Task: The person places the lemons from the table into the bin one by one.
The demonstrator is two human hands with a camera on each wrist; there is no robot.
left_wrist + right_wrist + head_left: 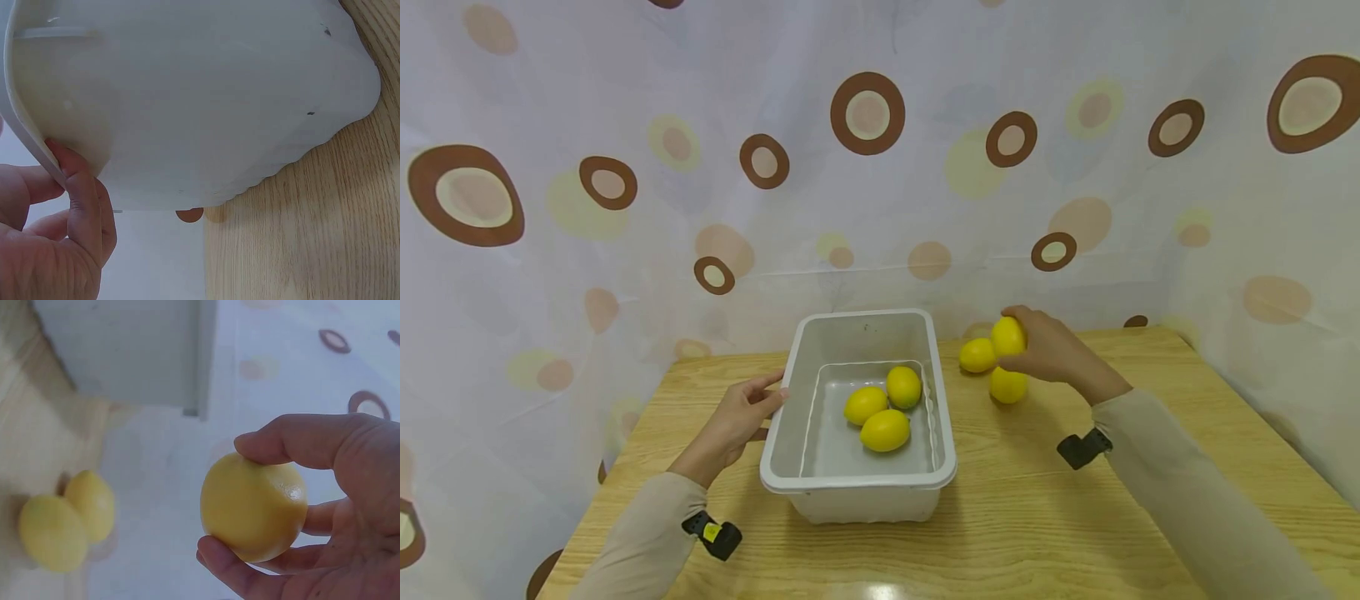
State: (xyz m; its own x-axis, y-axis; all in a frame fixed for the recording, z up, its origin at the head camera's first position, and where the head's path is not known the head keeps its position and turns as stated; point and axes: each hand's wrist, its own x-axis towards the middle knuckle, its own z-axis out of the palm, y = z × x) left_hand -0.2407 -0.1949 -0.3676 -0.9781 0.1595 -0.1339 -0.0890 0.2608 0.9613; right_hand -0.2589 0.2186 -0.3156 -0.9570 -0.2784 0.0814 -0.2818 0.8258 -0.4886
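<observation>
A grey-white plastic tub (859, 483) stands on the wooden table, with three yellow lemons (885, 431) lying together on its floor. My left hand (739, 423) grips the tub's left rim, its fingers bent under the lip in the left wrist view. Right of the tub, my right hand (1054, 353) holds a lemon (253, 509) between thumb and fingers. That lemon is lifted off the table in the right wrist view. Two more lemons rest on the wood by this hand, one farther left (976, 357) and one nearer (1008, 387).
The light wooden table (1022, 525) reaches back to a pale curtain (910, 208) printed with brown and beige rounds. The tub's right wall (942, 400) rises between its inside and the loose lemons. Black straps (1084, 448) circle both sleeved wrists.
</observation>
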